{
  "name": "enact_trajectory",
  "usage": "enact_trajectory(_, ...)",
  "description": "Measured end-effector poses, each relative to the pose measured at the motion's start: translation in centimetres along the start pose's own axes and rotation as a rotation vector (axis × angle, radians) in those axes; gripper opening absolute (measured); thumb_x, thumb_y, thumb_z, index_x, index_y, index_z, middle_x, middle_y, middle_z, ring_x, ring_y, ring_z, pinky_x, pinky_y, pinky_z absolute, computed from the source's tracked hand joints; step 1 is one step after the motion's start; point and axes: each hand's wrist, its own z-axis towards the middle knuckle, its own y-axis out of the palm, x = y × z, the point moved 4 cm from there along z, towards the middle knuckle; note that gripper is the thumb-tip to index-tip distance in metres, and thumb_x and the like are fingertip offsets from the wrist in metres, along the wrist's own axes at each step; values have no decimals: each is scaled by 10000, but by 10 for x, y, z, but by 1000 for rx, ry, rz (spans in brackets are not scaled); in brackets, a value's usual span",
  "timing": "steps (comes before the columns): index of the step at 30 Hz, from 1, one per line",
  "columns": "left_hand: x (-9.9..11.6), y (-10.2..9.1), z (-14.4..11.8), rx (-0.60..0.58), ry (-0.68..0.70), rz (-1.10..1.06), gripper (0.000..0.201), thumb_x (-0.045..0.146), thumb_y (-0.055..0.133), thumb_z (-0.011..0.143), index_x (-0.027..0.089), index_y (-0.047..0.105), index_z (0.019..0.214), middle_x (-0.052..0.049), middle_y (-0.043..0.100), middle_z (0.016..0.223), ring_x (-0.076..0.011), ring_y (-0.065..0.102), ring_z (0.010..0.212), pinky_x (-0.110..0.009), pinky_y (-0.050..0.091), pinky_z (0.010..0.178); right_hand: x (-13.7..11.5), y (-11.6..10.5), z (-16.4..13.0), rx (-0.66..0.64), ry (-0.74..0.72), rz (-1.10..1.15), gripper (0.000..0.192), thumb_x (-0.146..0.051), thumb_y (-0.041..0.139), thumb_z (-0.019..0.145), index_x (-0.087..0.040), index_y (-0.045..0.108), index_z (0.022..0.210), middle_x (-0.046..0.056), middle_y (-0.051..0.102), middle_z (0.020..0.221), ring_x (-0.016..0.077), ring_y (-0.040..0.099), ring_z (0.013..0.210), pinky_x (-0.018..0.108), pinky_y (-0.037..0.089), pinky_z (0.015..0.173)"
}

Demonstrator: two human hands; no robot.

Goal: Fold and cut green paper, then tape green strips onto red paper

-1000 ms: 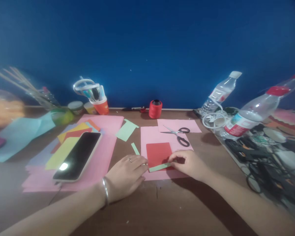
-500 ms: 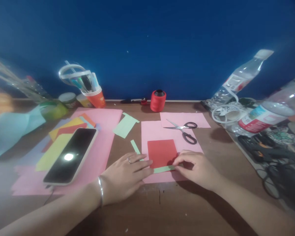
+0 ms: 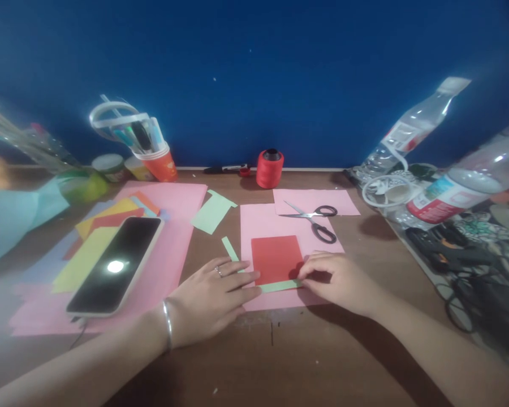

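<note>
A red square of paper (image 3: 276, 257) lies on a sheet of pink paper (image 3: 258, 220). Along its lower edge runs a narrow green paper strip (image 3: 279, 286). My left hand (image 3: 214, 294), wearing a ring and a bracelet, rests flat with its fingers stretched out. Its fingertips touch the left end of the strip and the lower left corner of the red square. At the strip's other end, my right hand (image 3: 337, 281) is closed in a pinch on it. Another green strip (image 3: 229, 249) shows partly beyond the left hand's fingers.
Scissors (image 3: 311, 217) lie partly open on pink paper. A spool of red thread (image 3: 270, 169) stands near the blue wall. To the left are a phone (image 3: 116, 265), coloured papers (image 3: 82, 254) and a cup of pens (image 3: 159, 163). Bottles (image 3: 453, 195) and cables (image 3: 462, 305) crowd the right.
The view has shifted slightly, so everything sits a little higher and further left. Both hands stay at the strip's ends, and the strip remains along the red square's lower edge.
</note>
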Motion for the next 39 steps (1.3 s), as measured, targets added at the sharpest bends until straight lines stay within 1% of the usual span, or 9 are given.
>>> enact_trajectory(2, 0, 0, 0, 0, 6, 3, 333, 268, 405, 867, 257, 491, 1188, -9, 518, 1269, -244, 414, 1192, -432, 304, 979, 1, -2, 0, -24, 4, -15, 124, -154, 608, 703, -258, 674, 708, -13, 665, 760, 157, 602, 714, 273, 458, 663)
enact_trajectory(7, -1, 0, 0, 5, 7, 20, 338, 266, 411, 861, 251, 494, 1188, -10, 516, 1272, -242, 420, 1187, -430, 306, 977, -2, -3, -1, -31, -24, -36, 140, -134, 601, 697, -253, 676, 704, -9, 665, 762, 158, 601, 734, 272, 454, 679)
enact_trajectory(13, 0, -2, 0, 14, 0, 20, 332, 281, 381, 877, 258, 496, 1188, 3, 522, 1266, -224, 421, 1188, -404, 301, 983, -6, -3, -2, -47, 11, -58, 145, -105, 594, 695, -231, 664, 712, -16, 649, 778, 136, 589, 746, 257, 445, 696)
enact_trajectory(21, 0, -1, 0, 15, 3, 17, 332, 279, 384, 874, 244, 497, 1184, -3, 518, 1270, -235, 419, 1189, -414, 303, 981, -5, -3, 0, -68, 24, -65, 129, -113, 605, 699, -232, 655, 701, -30, 647, 789, 123, 584, 754, 240, 430, 703)
enact_trajectory(26, 2, -6, -2, 16, 0, 13, 311, 275, 390, 870, 252, 512, 1156, -6, 531, 1255, -239, 439, 1169, -406, 325, 962, -6, 0, 0, -70, -13, -44, 168, -75, 576, 705, -222, 649, 667, -30, 636, 743, 116, 578, 716, 229, 418, 677)
enact_trajectory(32, 4, -7, -6, 37, -17, -9, 308, 265, 409, 858, 260, 504, 1151, -4, 534, 1248, -238, 445, 1160, -405, 323, 966, -5, 4, 2, -39, 16, -20, 187, -60, 565, 664, -226, 651, 659, -35, 637, 713, 126, 575, 684, 230, 408, 641)
enact_trajectory(35, 4, -6, -7, 36, -35, -24, 319, 271, 403, 857, 262, 491, 1164, 2, 525, 1256, -237, 436, 1166, -410, 316, 974, -4, 5, 1, -20, 29, 19, 205, -72, 549, 670, -237, 666, 700, -32, 658, 756, 138, 585, 721, 239, 413, 675)
enact_trajectory(39, 5, -7, -8, 39, -58, -51, 350, 269, 436, 834, 259, 481, 1181, -8, 519, 1260, -237, 427, 1174, -410, 309, 987, -4, 6, -2, 3, 23, 124, 196, -88, 530, 687, -227, 664, 720, -26, 671, 791, 144, 596, 754, 235, 419, 707)
